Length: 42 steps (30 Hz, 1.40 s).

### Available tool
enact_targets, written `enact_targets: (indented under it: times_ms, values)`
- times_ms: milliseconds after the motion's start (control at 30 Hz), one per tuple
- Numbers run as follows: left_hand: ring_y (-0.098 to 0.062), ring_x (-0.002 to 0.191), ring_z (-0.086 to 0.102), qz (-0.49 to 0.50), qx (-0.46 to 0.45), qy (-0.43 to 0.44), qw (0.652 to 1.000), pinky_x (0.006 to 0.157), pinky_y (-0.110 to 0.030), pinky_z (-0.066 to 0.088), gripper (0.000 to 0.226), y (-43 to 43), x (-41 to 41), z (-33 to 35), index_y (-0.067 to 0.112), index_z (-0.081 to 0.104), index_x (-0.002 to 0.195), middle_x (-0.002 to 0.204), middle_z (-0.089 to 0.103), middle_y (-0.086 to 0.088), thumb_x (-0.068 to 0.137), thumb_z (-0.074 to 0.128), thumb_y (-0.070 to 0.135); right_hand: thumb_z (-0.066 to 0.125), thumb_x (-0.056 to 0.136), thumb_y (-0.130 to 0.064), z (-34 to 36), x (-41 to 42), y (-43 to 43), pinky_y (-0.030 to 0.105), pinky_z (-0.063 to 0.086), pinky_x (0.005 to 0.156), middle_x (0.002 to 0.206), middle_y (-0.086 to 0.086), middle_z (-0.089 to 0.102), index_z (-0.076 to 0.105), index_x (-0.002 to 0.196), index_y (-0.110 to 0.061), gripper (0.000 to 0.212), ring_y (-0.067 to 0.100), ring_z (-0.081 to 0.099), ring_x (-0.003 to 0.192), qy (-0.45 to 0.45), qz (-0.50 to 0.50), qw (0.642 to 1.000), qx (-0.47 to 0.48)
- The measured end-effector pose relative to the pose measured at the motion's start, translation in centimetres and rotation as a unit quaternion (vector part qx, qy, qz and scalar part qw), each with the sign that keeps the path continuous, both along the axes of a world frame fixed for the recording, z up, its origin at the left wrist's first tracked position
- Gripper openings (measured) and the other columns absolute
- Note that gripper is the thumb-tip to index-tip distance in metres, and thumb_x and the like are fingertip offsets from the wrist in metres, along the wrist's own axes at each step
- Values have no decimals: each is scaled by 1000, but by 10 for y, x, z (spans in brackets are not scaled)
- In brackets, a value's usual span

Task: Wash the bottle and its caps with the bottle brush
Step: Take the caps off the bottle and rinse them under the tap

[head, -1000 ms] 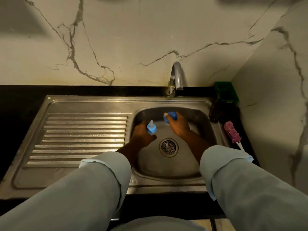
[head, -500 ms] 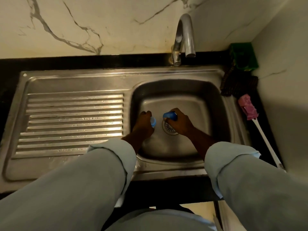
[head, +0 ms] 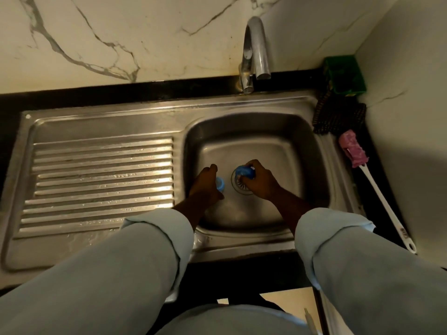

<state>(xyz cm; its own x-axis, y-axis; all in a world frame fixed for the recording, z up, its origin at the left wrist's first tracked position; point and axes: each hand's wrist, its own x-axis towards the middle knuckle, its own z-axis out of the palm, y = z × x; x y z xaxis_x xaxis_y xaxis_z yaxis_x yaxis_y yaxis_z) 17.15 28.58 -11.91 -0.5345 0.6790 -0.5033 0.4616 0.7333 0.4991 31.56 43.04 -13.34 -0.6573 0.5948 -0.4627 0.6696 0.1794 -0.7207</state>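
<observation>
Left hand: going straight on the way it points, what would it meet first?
Probably the back wall of the sink; the left hand points up-right and the floor ahead looks bare, depth unclear.

The left hand (head: 205, 187) is gripping a light-blue cap (head: 220, 183) inside the sink (head: 314, 146). The right hand (head: 260, 181) is holding a darker blue cap (head: 244, 172) over the drain (head: 239, 187). The pink-headed, white-handled bottle brush (head: 377, 194) is lying on the counter (head: 372, 221) alongside.
</observation>
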Motion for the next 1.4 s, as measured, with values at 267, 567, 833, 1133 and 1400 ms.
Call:
enact_targets:
  times_ms: [267, 567, 833, 1133, 1400]
  values:
    - [-33, 147, 31, -124, -57, 54, 989, 116, -39, 36, 123, 19, -40, 45, 15, 21, 159, 161, 23, -12, 60, 94, 20, 78, 84, -42, 48, -22, 24, 37, 58, 79, 103, 3, 68, 45, 115, -27, 47, 19, 69, 89, 61, -31, 997, 25]
    - [-30, 102, 63, 27, 148, 89, 985, 88, -35, 51, 32, 88, -69, 120, 12, 64, 112, 115, 65, -14, 83, 74, 22, 83, 80, -24, 88, -38, 55, 31, 49, 75, 95, 1, 64, 47, 108, -19, 45, 15, 63, 81, 161, -70, 980, 91]
    - [-17, 93, 59, 69, 163, 22, 984, 79, -29, 44, 34, 155, -80, 158, 14, 68, 113, 106, 67, -5, 96, 64, 42, 79, 87, -30, 85, -38, 66, 32, 47, 105, 132, -3, 59, 46, 148, -18, 70, 9, 56, 118, 183, -96, 974, 93]
    - [-23, 92, 67, 118, 140, 4, 983, 76, -30, 52, 29, 193, -82, 159, 12, 73, 109, 105, 72, -9, 90, 75, 33, 82, 83, -27, 80, -32, 77, 37, 58, 90, 119, -3, 60, 49, 132, -18, 59, 13, 63, 106, 191, -95, 969, 123]
    - [-27, 103, 68, 92, 152, 33, 984, 75, -27, 49, 25, 196, -81, 157, 9, 71, 113, 109, 71, -11, 93, 71, 24, 84, 81, -21, 76, -47, 81, 27, 51, 98, 127, 0, 63, 52, 137, -17, 65, 11, 60, 114, 201, -83, 970, 112]
